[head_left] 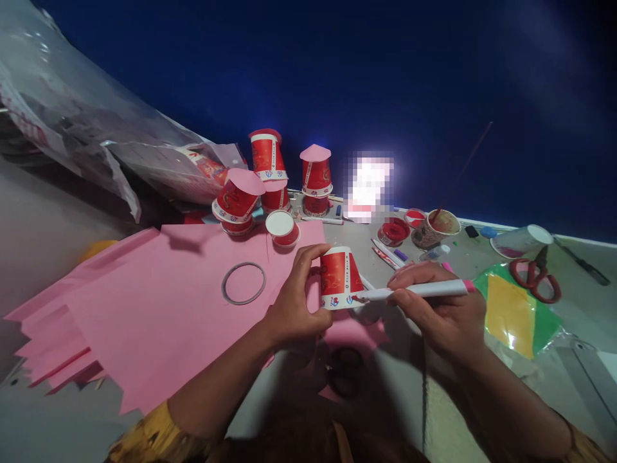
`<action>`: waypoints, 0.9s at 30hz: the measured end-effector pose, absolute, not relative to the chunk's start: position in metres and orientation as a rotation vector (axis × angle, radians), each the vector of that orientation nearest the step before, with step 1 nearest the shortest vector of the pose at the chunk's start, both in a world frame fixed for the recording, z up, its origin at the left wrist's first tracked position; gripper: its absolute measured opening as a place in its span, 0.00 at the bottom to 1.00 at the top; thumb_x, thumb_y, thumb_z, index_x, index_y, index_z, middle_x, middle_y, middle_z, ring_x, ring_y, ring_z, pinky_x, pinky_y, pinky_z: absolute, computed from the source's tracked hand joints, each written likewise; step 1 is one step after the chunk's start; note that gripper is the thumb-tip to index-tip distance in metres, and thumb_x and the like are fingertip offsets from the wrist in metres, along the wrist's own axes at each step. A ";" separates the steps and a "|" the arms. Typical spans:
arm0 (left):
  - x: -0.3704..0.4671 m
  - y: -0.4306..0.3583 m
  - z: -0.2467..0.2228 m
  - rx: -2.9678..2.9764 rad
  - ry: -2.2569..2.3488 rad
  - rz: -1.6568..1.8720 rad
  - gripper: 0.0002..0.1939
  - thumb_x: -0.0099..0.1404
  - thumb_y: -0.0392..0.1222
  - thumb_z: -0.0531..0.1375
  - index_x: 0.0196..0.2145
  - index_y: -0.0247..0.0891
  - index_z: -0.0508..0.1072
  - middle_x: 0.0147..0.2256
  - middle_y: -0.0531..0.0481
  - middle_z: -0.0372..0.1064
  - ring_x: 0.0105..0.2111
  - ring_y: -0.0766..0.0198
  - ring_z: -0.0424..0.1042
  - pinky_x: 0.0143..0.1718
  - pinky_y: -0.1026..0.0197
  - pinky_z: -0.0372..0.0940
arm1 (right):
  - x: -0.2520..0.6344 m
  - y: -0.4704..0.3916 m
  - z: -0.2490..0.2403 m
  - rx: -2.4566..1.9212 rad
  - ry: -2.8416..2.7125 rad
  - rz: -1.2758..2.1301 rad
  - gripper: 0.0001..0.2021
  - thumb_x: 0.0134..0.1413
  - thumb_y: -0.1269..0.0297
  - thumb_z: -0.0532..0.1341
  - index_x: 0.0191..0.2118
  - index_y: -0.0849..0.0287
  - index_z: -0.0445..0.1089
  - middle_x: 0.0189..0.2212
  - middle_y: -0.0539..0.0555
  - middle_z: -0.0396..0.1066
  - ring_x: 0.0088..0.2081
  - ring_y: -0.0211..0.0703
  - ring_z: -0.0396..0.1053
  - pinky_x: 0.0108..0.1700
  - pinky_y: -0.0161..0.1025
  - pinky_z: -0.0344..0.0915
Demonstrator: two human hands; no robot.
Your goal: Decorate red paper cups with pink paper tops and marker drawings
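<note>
My left hand (299, 299) is closed around a red and white paper cup (336, 278), held upside down with its rim at the bottom. Between the fingers of my right hand (441, 305) is a white marker pen (424, 290) with a pink end, its tip at the blue and red marks near the cup's rim. Beyond them, a small red cup (282, 228) with a pale top sits on pink paper (168, 302). A grey ring (243, 283) lies flat on that paper, left of my left hand.
Red cups with pink paper tops (315, 170) stand stacked at the back. A red paint jar (394, 230), a stained cup (435, 229) and a white cup (520, 242) line the back right. Red-handled scissors (535, 280) lie on coloured sheets (509, 315). Dark scissors (346, 372) are near my body.
</note>
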State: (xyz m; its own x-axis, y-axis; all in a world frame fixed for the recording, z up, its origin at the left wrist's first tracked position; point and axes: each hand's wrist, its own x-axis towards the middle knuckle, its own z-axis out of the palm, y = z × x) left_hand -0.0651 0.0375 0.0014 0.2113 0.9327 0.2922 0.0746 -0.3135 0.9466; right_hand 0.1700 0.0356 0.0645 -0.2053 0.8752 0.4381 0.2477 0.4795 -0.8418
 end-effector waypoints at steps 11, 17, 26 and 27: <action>-0.063 0.037 0.003 1.601 0.952 1.239 0.49 0.48 0.27 0.65 0.67 0.50 0.61 0.64 0.44 0.58 0.65 0.44 0.64 0.66 0.41 0.67 | 0.171 0.036 0.067 -0.987 -1.758 0.747 0.06 0.62 0.71 0.68 0.34 0.54 0.78 0.24 0.48 0.78 0.21 0.38 0.74 0.23 0.33 0.68; -0.063 0.037 0.004 1.581 0.949 1.223 0.49 0.48 0.27 0.65 0.66 0.50 0.62 0.63 0.44 0.59 0.64 0.44 0.65 0.66 0.41 0.66 | 0.173 0.035 0.066 -0.989 -1.722 0.727 0.06 0.61 0.73 0.68 0.34 0.54 0.78 0.26 0.49 0.78 0.23 0.38 0.75 0.24 0.33 0.69; -0.062 0.036 0.005 1.550 0.947 1.206 0.49 0.47 0.26 0.65 0.66 0.50 0.62 0.64 0.45 0.59 0.64 0.44 0.66 0.67 0.42 0.66 | 0.173 0.036 0.067 -0.951 -1.753 0.765 0.04 0.61 0.70 0.67 0.35 0.55 0.78 0.27 0.52 0.78 0.23 0.41 0.74 0.23 0.35 0.67; -0.062 0.036 0.005 1.547 0.948 1.202 0.49 0.47 0.26 0.65 0.66 0.50 0.62 0.65 0.45 0.59 0.64 0.44 0.66 0.66 0.42 0.66 | 0.173 0.036 0.067 -0.944 -1.760 0.759 0.04 0.61 0.71 0.67 0.35 0.55 0.78 0.26 0.52 0.78 0.23 0.41 0.74 0.23 0.36 0.68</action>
State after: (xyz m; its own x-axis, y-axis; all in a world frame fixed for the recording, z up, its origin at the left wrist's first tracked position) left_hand -0.0621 0.0356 0.0047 0.2236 0.9399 0.2580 0.0323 -0.2717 0.9619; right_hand 0.1727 0.0361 0.0669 -0.2363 0.8589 0.4544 0.2593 0.5064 -0.8224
